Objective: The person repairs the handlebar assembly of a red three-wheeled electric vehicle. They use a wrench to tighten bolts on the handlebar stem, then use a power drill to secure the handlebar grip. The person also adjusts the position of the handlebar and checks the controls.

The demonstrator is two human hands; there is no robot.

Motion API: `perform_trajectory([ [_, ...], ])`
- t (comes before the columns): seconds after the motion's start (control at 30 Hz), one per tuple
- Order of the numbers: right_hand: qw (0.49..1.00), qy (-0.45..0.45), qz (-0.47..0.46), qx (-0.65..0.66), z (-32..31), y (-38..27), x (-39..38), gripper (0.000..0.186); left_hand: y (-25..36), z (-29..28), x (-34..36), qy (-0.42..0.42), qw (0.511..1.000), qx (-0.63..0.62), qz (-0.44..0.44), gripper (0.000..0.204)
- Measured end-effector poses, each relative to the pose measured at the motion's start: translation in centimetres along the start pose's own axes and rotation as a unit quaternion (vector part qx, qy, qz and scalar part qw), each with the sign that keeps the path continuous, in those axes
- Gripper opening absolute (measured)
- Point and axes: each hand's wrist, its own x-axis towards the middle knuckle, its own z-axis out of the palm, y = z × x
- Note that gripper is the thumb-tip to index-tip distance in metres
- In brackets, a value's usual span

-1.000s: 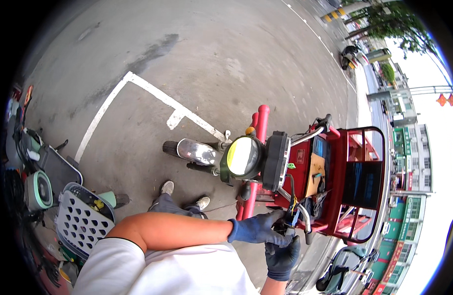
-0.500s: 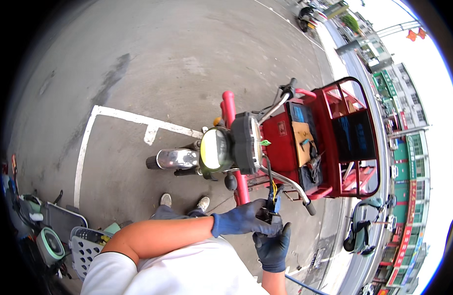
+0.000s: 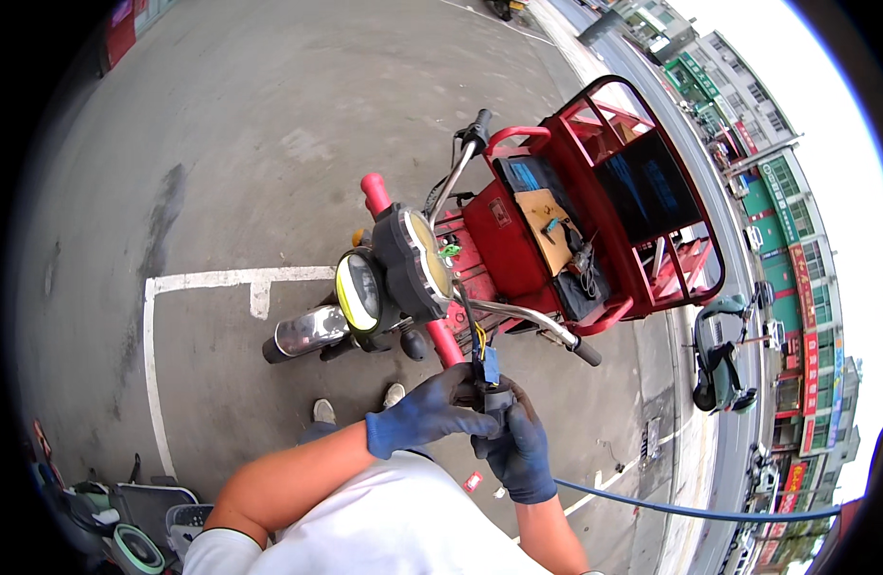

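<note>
My left hand (image 3: pixel 432 417), in a blue and dark glove, grips a small dark part (image 3: pixel 496 410) at the right handlebar's lower side. My right hand (image 3: pixel 518 450), gloved alike, is closed round the same part from below. Just above them a blue connector (image 3: pixel 490 366) with yellow wires hangs on a black cable from the front of a red cargo tricycle (image 3: pixel 491 244). Its curved chrome handlebar (image 3: pixel 523 314), black instrument housing (image 3: pixel 400 259), round headlamp (image 3: pixel 355 295) and chrome front mudguard (image 3: pixel 307 331) are beside my hands.
A scooter (image 3: pixel 720 359) stands at the kerb, with a road (image 3: pixel 679 144) and shopfronts beyond. A blue hose (image 3: pixel 652 505) runs rightward near my right arm. Goods and a grey basket (image 3: pixel 187 519) are at lower left. Tools lie on a board (image 3: pixel 547 230) on the seat.
The whole view has shifted: the tricycle now sits higher and further left, and more blue hose shows. Both my hands have moved leftward and up in view, still on the dark part.
</note>
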Motion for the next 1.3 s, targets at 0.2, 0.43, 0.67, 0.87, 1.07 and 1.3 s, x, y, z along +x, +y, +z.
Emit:
perform_trajectory([
  [0.2,0.994,0.017,-0.013,0.108,0.0,0.4,-0.4,0.063,-0.8,-0.3,-0.2,0.007,1.000,-0.019,-0.009,0.077],
  [0.43,0.978,0.004,0.053,0.201,-1.2,1.5,-0.1,0.053,-1.5,-0.4,-0.3,0.018,1.000,0.023,0.000,0.084],
  [0.67,0.967,-0.018,0.048,0.249,-1.1,2.2,-0.7,0.050,-1.7,0.1,-0.9,0.020,1.000,-0.011,-0.018,0.088],
  [0.87,0.961,0.004,0.099,0.257,-2.0,2.4,0.3,0.039,-3.2,-1.0,-0.9,0.015,0.994,0.112,0.011,0.089],
  [1.07,0.969,-0.006,0.080,0.236,0.5,1.0,0.7,0.055,-1.4,-1.1,-1.3,0.004,1.000,-0.013,0.010,0.080],
  [1.3,0.959,-0.027,0.090,0.267,-1.7,2.0,-1.1,0.056,-3.3,-1.2,-0.6,-0.014,1.000,0.023,0.010,0.083],
])
